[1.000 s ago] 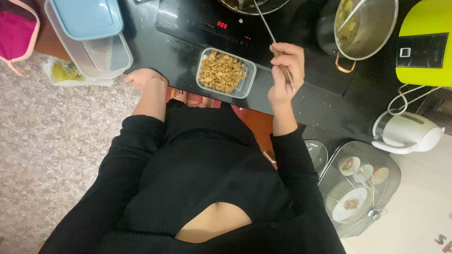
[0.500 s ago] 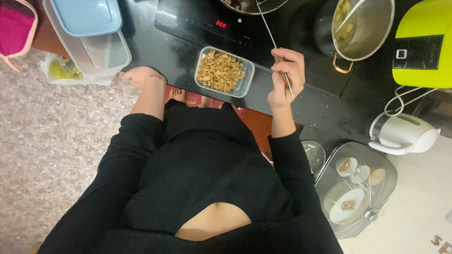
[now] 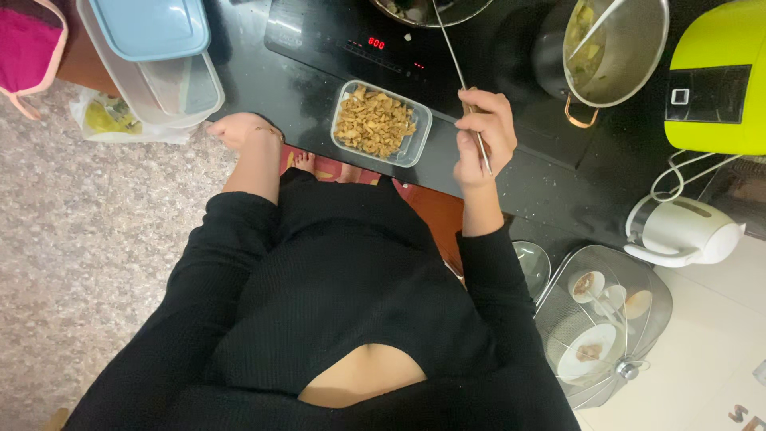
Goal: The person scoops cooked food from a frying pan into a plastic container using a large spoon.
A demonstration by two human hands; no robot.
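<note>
Gripping utensil handle [image 3: 461, 80] in right hand [image 3: 484, 136], clear tub [image 3: 381, 123] of fried pieces

Your single head camera looks steeply down from above your chest, close enough that your black-sleeved torso fills the lower frame, facing the dark counter [image 3: 511, 183] along the top edge, though how far it tilts forward is hard to tell, with no second view to overlap.

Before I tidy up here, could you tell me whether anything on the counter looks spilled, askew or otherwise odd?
Nothing looks spilled or damaged. The food tub sits flat by the cooktop, the pot is upright, and the right hand holds a long utensil into the pan. The left hand rests at the counter edge.
</note>
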